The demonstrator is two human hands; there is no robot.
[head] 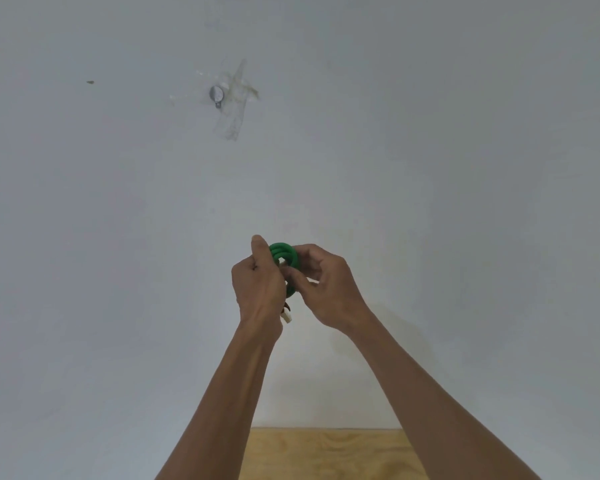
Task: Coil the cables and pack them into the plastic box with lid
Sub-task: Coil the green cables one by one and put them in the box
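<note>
A green cable (282, 252) is wound into a small tight coil and held up in front of a pale wall. My left hand (258, 289) grips the coil from the left, thumb up beside its top loops. My right hand (328, 289) holds it from the right, fingers curled round the loops. A white connector (287, 317) hangs below the coil between my wrists. The plastic box and its lid are out of view.
A strip of light wooden tabletop (326, 455) shows at the bottom between my forearms. On the wall, a small metal hook (216, 94) sits under clear tape at the upper left of centre.
</note>
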